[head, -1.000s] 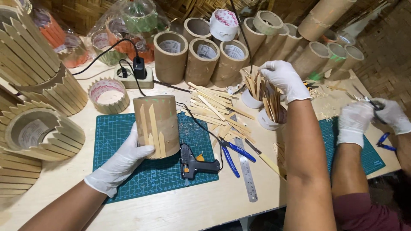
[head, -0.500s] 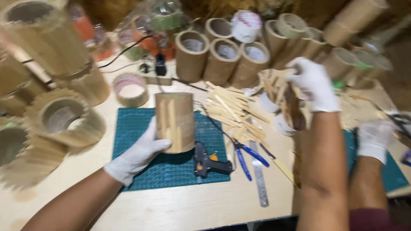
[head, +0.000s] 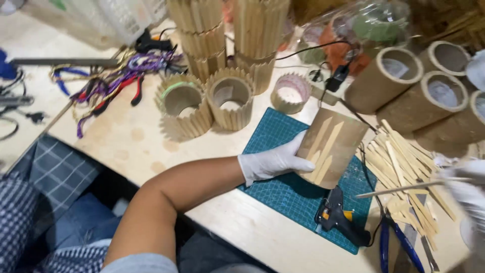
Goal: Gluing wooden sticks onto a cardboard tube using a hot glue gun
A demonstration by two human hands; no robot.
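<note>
My left hand [head: 275,161], in a white glove, grips the side of a brown cardboard tube [head: 332,148] with a few pointed wooden sticks glued on it. The tube stands on a teal cutting mat [head: 283,192]. My right hand [head: 467,194], also gloved and blurred at the right edge, holds a thin wooden stick [head: 404,188] that points left above a heap of loose sticks [head: 404,167]. A black and orange glue gun [head: 339,221] lies on the mat just below the tube.
Several stick-clad tubes [head: 228,103] stand behind the mat, with plain cardboard tubes [head: 424,98] at the back right. Blue-handled pliers [head: 399,242] lie near the front right. Coloured wires and red-handled pliers [head: 113,83] lie at the left. The table's front edge runs diagonally.
The view has swung left and closer. My left hand still grips the tube. My right hand has come down from the raised bundle of sticks and now holds a single stick low at the right.
</note>
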